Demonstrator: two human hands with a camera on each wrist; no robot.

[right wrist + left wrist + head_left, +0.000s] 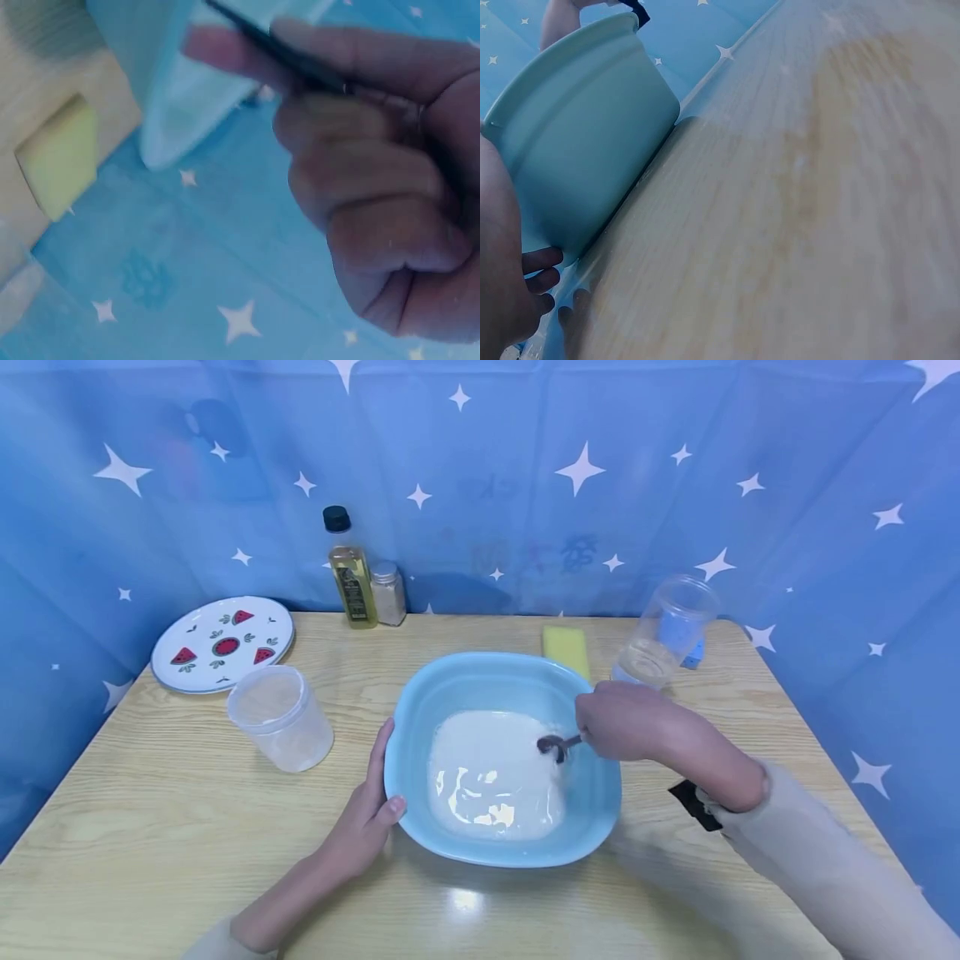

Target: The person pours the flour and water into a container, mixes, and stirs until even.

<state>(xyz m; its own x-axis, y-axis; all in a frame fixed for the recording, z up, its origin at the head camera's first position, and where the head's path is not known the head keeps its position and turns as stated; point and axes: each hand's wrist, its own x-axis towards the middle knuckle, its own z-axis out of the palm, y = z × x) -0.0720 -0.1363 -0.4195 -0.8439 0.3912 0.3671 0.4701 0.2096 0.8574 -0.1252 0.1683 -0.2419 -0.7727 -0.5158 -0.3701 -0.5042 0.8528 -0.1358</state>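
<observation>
A light blue plastic basin point(502, 857) stands on the table, with a pool of milky white liquid point(487, 777) in it. At its left side my left hand point(362, 822) grips the basin, thumb on the rim and fingers against the outer wall. The left wrist view shows those fingertips point(544, 279) low on the wall. My right hand point(630, 722) holds a dark spoon point(551, 744) over the right part of the basin, its head at the liquid. In the right wrist view the thin handle point(277, 51) runs between thumb and forefinger, other fingers curled.
Behind the basin lies a yellow sponge point(566, 647), with a clear cup point(660, 635) of water and a small blue box point(693, 653) to its right. Left are a tub of white powder point(288, 727) and a watermelon-print plate point(202, 652). An oil bottle point(351, 581) and shaker jar point(388, 595) stand at the back.
</observation>
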